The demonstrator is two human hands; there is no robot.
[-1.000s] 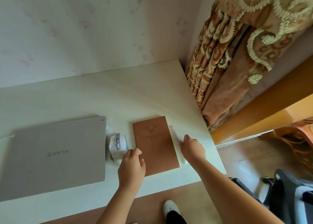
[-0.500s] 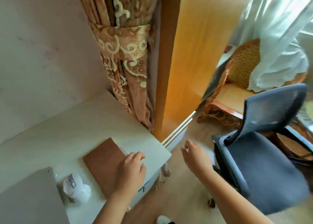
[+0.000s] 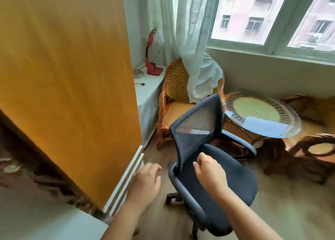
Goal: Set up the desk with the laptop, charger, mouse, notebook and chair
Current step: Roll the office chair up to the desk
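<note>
A dark blue mesh office chair [image 3: 197, 125] with armrests and a wheeled base stands on the wooden floor to the right of the desk. My right hand [image 3: 210, 172] is over its seat, fingers bent, fingertips at the lower edge of the backrest without closing around it. My left hand [image 3: 145, 181] hovers open, left of the chair's near armrest, holding nothing. Only a white corner of the desk [image 3: 54, 225] shows at the bottom left. The laptop, mouse, notebook and charger are out of view.
An orange panel [image 3: 72, 76] rises just left of the chair. Behind it stand a wicker armchair [image 3: 174, 87] under a white curtain, a round glass-topped wicker table [image 3: 261, 116] and more wicker seats [image 3: 317, 149]. A red lamp [image 3: 152, 58] sits on a white cabinet.
My view has swung right, from the desk to the chair. Both hands left the notebook; the right one has reached the chair's backrest and the left trails beside it.
</note>
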